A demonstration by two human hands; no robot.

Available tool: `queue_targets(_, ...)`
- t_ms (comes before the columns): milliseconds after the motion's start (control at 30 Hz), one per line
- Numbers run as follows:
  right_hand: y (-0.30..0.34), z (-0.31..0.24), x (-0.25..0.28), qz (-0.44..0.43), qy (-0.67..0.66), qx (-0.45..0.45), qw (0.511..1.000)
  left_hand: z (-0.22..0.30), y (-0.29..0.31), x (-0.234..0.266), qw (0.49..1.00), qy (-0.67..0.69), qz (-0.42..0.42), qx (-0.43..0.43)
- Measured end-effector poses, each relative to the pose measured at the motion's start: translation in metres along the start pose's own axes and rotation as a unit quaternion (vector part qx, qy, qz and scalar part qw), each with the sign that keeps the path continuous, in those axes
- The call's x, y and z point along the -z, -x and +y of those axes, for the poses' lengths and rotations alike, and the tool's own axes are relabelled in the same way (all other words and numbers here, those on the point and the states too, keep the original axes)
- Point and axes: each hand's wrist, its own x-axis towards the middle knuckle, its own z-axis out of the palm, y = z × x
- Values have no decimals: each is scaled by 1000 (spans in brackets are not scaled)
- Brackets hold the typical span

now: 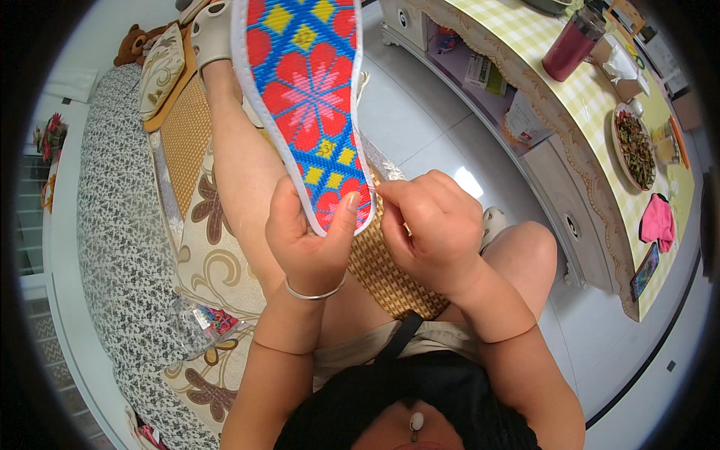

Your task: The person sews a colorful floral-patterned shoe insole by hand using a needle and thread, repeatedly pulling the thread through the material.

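An embroidered insole with red and pink flowers, blue bands, yellow diamonds and a white border stands up in front of me. Its narrower end is gripped by my left hand, the thumb lying across the stitched face and the fingers behind. A silver bangle circles that wrist. Close beside the insole's right edge, my right hand is closed in a pinch. A short bit of red thread shows between the edge and those fingertips; whether a needle is there is too small to tell.
A clear plastic bag of colourful threads lies on the patterned sofa at left. On the right, a low cabinet with a checked cloth carries a maroon tumbler, a plate of food, a pink cloth and a phone.
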Motion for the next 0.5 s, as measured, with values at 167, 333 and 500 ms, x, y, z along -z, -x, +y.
queue_targets(167,3,0,-5,10,0,11,1000,-2,4,-1,982,-153,-3,-110)
queue_targets(333,4,4,-6,3,-4,17,1000,-6,3,-1,965,-199,-8,-173)
queue_targets(500,5,7,-11,14,-35,-29,999,-12,2,0,975,-184,7,-126)
